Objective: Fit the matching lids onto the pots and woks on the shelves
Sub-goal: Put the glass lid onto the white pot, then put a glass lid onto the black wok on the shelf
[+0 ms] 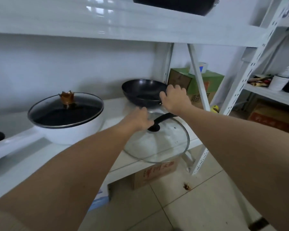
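Note:
A clear glass lid (165, 144) with a black arched handle hangs tilted over the shelf's front right corner. My left hand (138, 120) is shut on that handle's near end. Behind it, a bare black wok (143, 91) sits on the white shelf (117, 105). My right hand (175, 99) grips the wok at its near right rim, where its handle starts. To the left stands a white pot (73, 130) wearing a glass lid with a gold crown knob (67, 97).
A white upright post (198, 77) crosses just right of the wok. Green and brown cartons (197, 84) stand behind it. A cardboard box (155, 172) sits under the shelf on the tiled floor. Another dark pan (173, 4) rests on the upper shelf.

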Demonstrator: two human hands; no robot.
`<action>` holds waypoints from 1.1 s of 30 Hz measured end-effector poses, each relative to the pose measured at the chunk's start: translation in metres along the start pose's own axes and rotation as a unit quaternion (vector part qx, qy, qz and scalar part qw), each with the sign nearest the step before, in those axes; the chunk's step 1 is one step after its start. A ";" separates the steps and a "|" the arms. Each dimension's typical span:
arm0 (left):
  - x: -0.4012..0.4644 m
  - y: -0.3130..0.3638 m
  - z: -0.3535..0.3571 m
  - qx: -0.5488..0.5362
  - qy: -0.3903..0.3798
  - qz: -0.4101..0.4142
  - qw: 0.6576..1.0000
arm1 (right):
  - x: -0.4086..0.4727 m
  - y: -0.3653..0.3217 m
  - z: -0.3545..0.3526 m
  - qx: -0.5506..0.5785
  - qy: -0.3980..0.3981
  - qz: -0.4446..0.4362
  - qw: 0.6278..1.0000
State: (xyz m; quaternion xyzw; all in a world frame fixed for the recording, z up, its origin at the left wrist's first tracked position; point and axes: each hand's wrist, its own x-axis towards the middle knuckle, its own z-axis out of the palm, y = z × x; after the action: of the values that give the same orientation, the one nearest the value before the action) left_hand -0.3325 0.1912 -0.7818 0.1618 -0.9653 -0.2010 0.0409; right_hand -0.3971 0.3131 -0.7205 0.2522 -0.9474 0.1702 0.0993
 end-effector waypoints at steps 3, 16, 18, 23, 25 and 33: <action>0.035 0.011 0.038 0.039 -0.051 -0.030 0.997 | 0.025 0.038 0.009 0.008 -0.020 0.010 1.000; 0.077 0.008 0.063 0.247 0.064 0.075 0.964 | 0.110 0.110 0.052 0.053 -0.186 0.048 0.980; 0.075 0.006 0.047 0.251 0.083 0.087 0.960 | 0.112 0.109 0.047 0.055 -0.218 0.073 0.972; 0.073 0.019 -0.011 0.291 0.118 0.158 0.936 | 0.112 0.097 0.033 0.043 -0.246 0.104 0.963; 0.070 0.024 -0.032 0.296 0.114 0.161 0.935 | 0.113 0.089 0.035 0.029 -0.252 0.096 0.962; 0.100 0.014 -0.041 0.287 0.155 0.097 0.940 | 0.136 0.092 0.074 0.148 -0.198 0.099 0.964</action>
State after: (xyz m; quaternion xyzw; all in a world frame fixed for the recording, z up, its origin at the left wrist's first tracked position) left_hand -0.4247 0.1551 -0.7373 0.1012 -0.9746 0.1174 0.1614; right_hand -0.5680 0.2998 -0.7764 0.1977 -0.9327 0.2638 -0.1464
